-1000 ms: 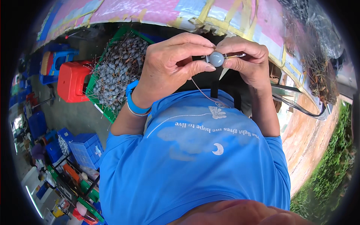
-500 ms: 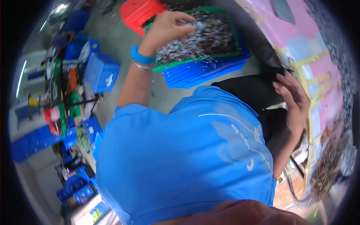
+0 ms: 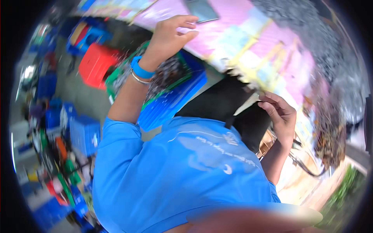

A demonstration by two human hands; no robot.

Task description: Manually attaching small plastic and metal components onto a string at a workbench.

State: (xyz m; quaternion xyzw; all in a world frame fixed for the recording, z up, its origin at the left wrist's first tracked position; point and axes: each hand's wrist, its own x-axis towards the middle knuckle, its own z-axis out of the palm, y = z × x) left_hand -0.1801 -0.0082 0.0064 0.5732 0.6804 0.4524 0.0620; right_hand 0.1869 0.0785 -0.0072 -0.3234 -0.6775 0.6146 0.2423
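Note:
My left hand [image 3: 169,38], with a blue wristband [image 3: 142,69] and a thin bracelet behind it, is raised over the near edge of the table [image 3: 237,37]. Its thumb and fingers are apart with nothing between them, close to a dark flat slab [image 3: 200,11] that resembles a phone. Below that forearm, a green basket [image 3: 182,64] full of small grey and brown pieces rests on a blue crate [image 3: 175,103]. On the right, my right hand [image 3: 283,118] has thumb and fingertips together by the table's edge; anything in them is too small to make out.
Pink, pale blue and yellow sheeting covers the table. A heap of dark grey pieces [image 3: 311,33] lies on its far right, with a bundle of thin brown strands [image 3: 328,141] nearer. A red stool [image 3: 95,66] stands left of the basket. Several blue bins [image 3: 83,134] stand farther left.
The view has swung right. My left hand has left the basket for the table's edge, and its pinched fingers have opened. My right hand's spread fingers have come together.

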